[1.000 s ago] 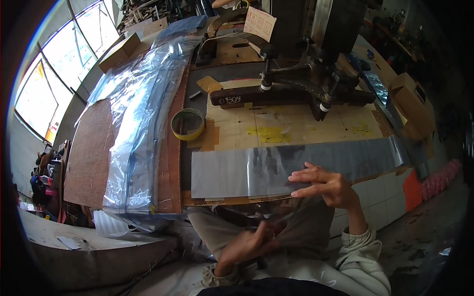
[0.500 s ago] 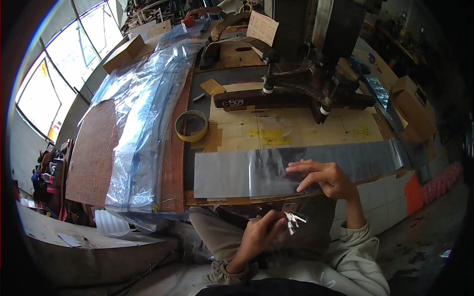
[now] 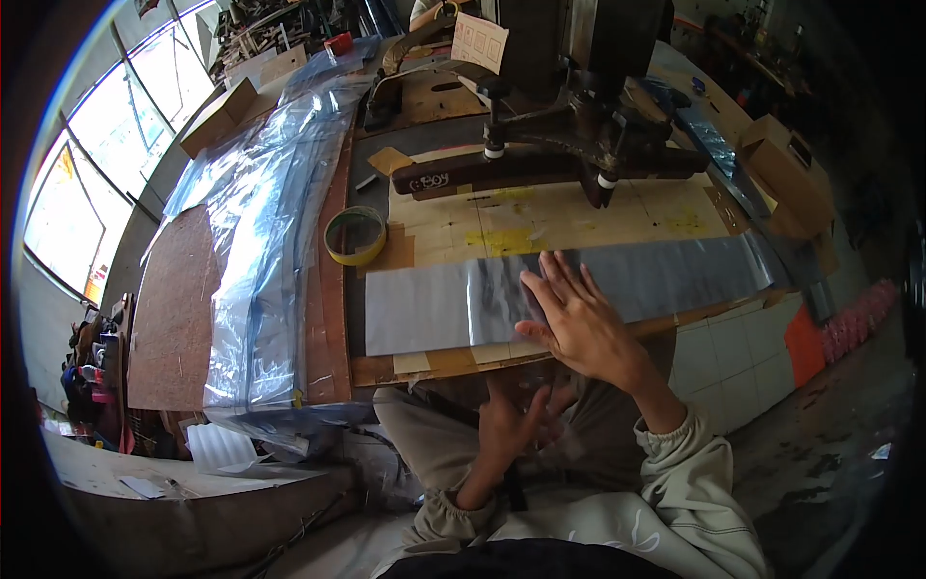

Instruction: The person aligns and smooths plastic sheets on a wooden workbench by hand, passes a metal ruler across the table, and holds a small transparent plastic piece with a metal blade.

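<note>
- Windows (image 3: 77,217) are glowing beyond the surface (image 3: 361,304).
- Clear film (image 3: 265,251) is covering part of a brown board (image 3: 174,309).
- Tape (image 3: 355,258) is resting near the grey strip (image 3: 415,311), which is lying along the front edge.
- Left hand (image 3: 514,422) is blurring below that edge; its opening and hold I cannot tell.
- Right hand (image 3: 585,331) is lying open on the strip, gripping nothing.
- Box (image 3: 786,179) is sitting far right.
</note>
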`<action>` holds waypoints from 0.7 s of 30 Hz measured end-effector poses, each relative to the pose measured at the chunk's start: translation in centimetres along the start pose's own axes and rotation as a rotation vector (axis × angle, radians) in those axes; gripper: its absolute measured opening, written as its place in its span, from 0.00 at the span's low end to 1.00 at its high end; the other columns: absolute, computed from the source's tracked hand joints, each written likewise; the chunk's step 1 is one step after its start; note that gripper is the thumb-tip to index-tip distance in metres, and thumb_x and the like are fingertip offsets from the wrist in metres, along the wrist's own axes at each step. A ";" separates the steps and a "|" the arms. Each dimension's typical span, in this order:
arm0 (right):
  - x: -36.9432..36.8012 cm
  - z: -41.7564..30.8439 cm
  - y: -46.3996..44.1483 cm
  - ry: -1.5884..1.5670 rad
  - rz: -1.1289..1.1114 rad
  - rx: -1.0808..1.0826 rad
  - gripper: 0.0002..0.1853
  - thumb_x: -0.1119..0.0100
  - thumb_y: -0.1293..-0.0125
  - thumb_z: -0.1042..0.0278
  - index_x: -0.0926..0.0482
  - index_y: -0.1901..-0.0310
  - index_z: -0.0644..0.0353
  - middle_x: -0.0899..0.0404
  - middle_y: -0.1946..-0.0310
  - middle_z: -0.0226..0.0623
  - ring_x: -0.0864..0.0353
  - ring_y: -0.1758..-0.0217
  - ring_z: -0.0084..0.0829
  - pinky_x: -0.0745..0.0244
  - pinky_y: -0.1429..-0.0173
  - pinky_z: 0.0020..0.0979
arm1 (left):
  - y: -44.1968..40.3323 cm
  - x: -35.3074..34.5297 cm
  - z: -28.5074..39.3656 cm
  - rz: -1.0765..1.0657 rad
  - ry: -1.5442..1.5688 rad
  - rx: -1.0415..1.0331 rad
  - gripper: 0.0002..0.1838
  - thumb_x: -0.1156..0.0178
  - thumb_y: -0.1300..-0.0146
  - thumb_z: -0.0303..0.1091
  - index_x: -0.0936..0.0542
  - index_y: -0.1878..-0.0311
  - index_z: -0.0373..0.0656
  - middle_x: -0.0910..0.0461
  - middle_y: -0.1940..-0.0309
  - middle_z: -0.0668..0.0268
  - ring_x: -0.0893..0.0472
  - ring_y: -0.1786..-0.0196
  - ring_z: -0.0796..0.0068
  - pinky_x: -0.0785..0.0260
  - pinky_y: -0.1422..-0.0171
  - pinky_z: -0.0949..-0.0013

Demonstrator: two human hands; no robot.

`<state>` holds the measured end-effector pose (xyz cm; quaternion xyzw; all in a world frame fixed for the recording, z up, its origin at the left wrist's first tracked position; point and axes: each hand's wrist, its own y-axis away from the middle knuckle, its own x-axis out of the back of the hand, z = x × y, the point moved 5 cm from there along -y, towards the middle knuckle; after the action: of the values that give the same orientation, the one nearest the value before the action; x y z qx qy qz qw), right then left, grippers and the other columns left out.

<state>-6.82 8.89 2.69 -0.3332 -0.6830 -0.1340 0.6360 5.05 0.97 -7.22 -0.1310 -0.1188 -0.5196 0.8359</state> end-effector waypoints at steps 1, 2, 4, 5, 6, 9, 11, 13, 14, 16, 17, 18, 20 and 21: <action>-0.3 0.0 -0.2 0.010 0.012 0.007 0.38 0.61 0.33 0.36 0.39 0.35 0.63 0.42 0.35 0.63 0.45 0.28 0.54 0.47 0.29 0.54 | -0.3 -0.5 -1.2 -0.033 -0.003 0.002 0.27 0.34 0.42 0.37 0.35 0.45 0.38 0.18 0.75 0.56 0.16 0.73 0.59 0.26 0.68 0.63; -0.6 0.0 -0.4 0.021 0.025 0.014 0.39 0.61 0.33 0.34 0.39 0.34 0.63 0.43 0.34 0.63 0.46 0.28 0.55 0.49 0.28 0.54 | -0.5 -1.1 -2.5 -0.066 -0.007 0.002 0.29 0.34 0.42 0.39 0.36 0.43 0.38 0.18 0.75 0.56 0.16 0.73 0.58 0.26 0.68 0.62; -1.2 0.3 -0.5 0.011 0.044 0.020 0.41 0.62 0.35 0.32 0.40 0.34 0.62 0.45 0.33 0.63 0.48 0.27 0.55 0.52 0.27 0.55 | -1.1 -2.0 -4.4 -0.110 -0.016 -0.039 0.23 0.35 0.41 0.41 0.29 0.49 0.36 0.19 0.77 0.57 0.17 0.75 0.61 0.28 0.69 0.64; -1.3 0.4 -0.5 -0.009 0.054 0.020 0.42 0.62 0.35 0.31 0.40 0.34 0.62 0.45 0.33 0.63 0.49 0.27 0.54 0.53 0.27 0.55 | -1.8 -2.0 -5.2 -0.205 -0.029 -0.033 0.21 0.35 0.41 0.40 0.26 0.52 0.36 0.19 0.78 0.57 0.17 0.76 0.62 0.28 0.70 0.64; -1.3 0.4 -0.5 -0.026 0.066 0.023 0.42 0.62 0.36 0.31 0.40 0.34 0.62 0.46 0.33 0.63 0.50 0.26 0.54 0.55 0.27 0.56 | -2.2 -1.9 -4.8 -0.297 -0.040 -0.029 0.18 0.35 0.41 0.40 0.23 0.54 0.35 0.19 0.79 0.57 0.17 0.77 0.63 0.29 0.71 0.65; -0.7 0.3 0.4 0.004 0.095 0.019 0.42 0.62 0.36 0.30 0.39 0.33 0.60 0.46 0.33 0.63 0.50 0.27 0.56 0.54 0.28 0.59 | -0.8 -0.9 -1.2 -0.348 -0.013 -0.137 0.11 0.37 0.39 0.36 0.19 0.64 0.36 0.20 0.82 0.58 0.19 0.79 0.67 0.31 0.73 0.67; 0.3 -0.2 1.4 0.035 0.095 -0.046 0.41 0.61 0.36 0.31 0.38 0.34 0.58 0.46 0.33 0.63 0.49 0.27 0.58 0.53 0.30 0.61 | 0.1 0.3 1.4 -0.327 0.047 -0.225 0.08 0.38 0.39 0.33 0.19 0.65 0.37 0.21 0.83 0.59 0.18 0.79 0.70 0.31 0.74 0.69; 1.1 -0.5 2.2 -0.016 0.070 -0.108 0.40 0.59 0.36 0.32 0.37 0.34 0.57 0.45 0.33 0.63 0.49 0.28 0.60 0.51 0.31 0.62 | 0.7 1.6 3.7 -0.381 0.065 -0.177 0.06 0.38 0.39 0.33 0.18 0.63 0.41 0.20 0.80 0.60 0.19 0.78 0.64 0.29 0.72 0.68; 1.3 -0.5 2.5 -0.080 0.048 -0.141 0.39 0.58 0.36 0.32 0.36 0.35 0.57 0.45 0.34 0.63 0.48 0.29 0.61 0.50 0.31 0.61 | 0.7 2.2 4.9 -0.364 0.062 -0.201 0.06 0.38 0.39 0.32 0.18 0.64 0.40 0.20 0.81 0.60 0.18 0.78 0.67 0.29 0.73 0.70; 1.2 -0.5 2.5 -0.133 0.042 -0.153 0.37 0.56 0.35 0.35 0.35 0.35 0.57 0.44 0.34 0.64 0.47 0.29 0.62 0.48 0.31 0.60 | 0.7 3.0 6.6 -0.338 0.050 -0.251 0.05 0.38 0.39 0.30 0.18 0.66 0.39 0.21 0.84 0.61 0.17 0.78 0.73 0.31 0.74 0.74; 0.8 -0.6 2.3 -0.122 0.061 -0.133 0.36 0.55 0.35 0.36 0.35 0.36 0.58 0.43 0.34 0.64 0.47 0.30 0.63 0.47 0.31 0.59 | 0.8 3.2 7.1 -0.338 0.057 -0.272 0.05 0.38 0.39 0.31 0.18 0.65 0.40 0.21 0.83 0.61 0.18 0.79 0.71 0.31 0.74 0.73; 0.6 -0.6 2.0 -0.109 0.083 -0.116 0.35 0.53 0.34 0.38 0.34 0.36 0.59 0.43 0.35 0.64 0.46 0.30 0.63 0.46 0.31 0.58 | 0.9 3.4 7.5 -0.342 0.065 -0.295 0.05 0.38 0.39 0.32 0.18 0.64 0.40 0.21 0.83 0.61 0.19 0.80 0.69 0.31 0.75 0.72; -0.1 -0.2 1.1 -0.142 0.121 -0.118 0.33 0.52 0.34 0.41 0.33 0.37 0.60 0.42 0.35 0.64 0.46 0.30 0.63 0.46 0.30 0.55 | 1.0 3.5 8.2 -0.345 0.089 -0.316 0.06 0.38 0.38 0.32 0.19 0.63 0.40 0.21 0.82 0.61 0.19 0.80 0.68 0.30 0.75 0.71; -0.3 -0.1 0.6 -0.158 0.139 -0.117 0.32 0.51 0.34 0.42 0.32 0.38 0.60 0.42 0.35 0.64 0.45 0.30 0.62 0.46 0.30 0.54 | 0.8 3.5 8.5 -0.341 0.105 -0.313 0.06 0.38 0.38 0.32 0.19 0.62 0.40 0.21 0.82 0.61 0.19 0.80 0.68 0.30 0.75 0.71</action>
<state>-6.40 9.24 2.29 -0.4258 -0.6973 -0.1024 0.5674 6.76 1.34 1.84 -0.2099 -0.0136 -0.6716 0.7105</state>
